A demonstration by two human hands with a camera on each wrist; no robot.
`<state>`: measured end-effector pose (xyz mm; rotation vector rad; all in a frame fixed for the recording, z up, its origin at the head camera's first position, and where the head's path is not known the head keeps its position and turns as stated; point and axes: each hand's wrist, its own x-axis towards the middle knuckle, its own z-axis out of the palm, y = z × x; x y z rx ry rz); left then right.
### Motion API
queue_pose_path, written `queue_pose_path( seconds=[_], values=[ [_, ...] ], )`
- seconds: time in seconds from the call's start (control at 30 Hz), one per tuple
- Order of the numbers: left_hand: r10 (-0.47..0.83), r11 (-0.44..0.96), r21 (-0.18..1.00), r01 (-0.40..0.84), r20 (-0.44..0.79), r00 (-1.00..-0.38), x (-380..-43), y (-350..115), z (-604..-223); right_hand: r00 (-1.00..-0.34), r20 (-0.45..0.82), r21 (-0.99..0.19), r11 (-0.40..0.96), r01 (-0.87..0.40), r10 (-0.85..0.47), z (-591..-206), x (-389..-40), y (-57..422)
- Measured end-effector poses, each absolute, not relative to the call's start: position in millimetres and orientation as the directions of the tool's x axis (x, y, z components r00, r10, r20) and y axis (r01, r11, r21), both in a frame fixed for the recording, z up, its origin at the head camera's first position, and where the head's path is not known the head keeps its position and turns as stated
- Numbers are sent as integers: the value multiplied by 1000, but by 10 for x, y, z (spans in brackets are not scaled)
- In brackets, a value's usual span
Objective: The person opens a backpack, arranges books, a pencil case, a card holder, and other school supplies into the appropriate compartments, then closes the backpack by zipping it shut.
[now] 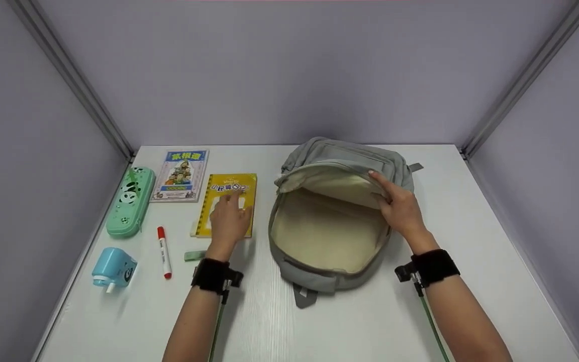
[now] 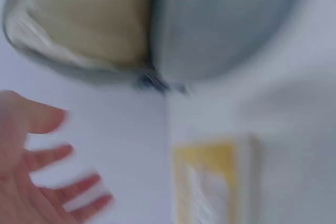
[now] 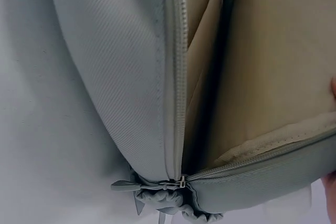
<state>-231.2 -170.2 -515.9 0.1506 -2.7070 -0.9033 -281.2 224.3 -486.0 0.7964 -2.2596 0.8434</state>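
A grey backpack (image 1: 309, 281) lies on the white table with its main compartment unzipped and its cream lining showing. My right hand (image 1: 401, 207) pinches the edge of the raised front flap between thumb and fingers; in the right wrist view only bits of fingers show at the right edge, by the cream lining (image 3: 283, 61) and open zip. Over the yellow notebook (image 1: 224, 182), left of the backpack, hovers my left hand (image 1: 230, 218). Its fingers are spread and hold nothing in the left wrist view, where the notebook looks blurred.
On the left are a comic-style book (image 1: 179, 176), a green panda pencil case (image 1: 129, 201), a red-and-white marker (image 1: 164, 253) and a blue panda pencil sharpener (image 1: 113, 266). A small green block (image 1: 195, 256) lies by my left wrist. Grey panels wall the table.
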Motion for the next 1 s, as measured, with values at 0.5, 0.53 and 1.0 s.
queue_pose_path(
  seconds=[0.5,0.53,1.0],
  values=[
    [-410,810,430,-398,-69,-909,-2085,-2096,-5600,-921,374,-813,439,-382,-107,-4573,-2892,2280],
    [-413,807,429,-406,-81,-907,-2084,-2098,-5594,-930,348,-835,411,-366,-119,-4528,-2883,2276],
    [-423,772,443,-457,-178,-888,-2089,-2214,-5554,-974,168,-923,321,-210,-154,-4649,-3090,2377]
  ],
)
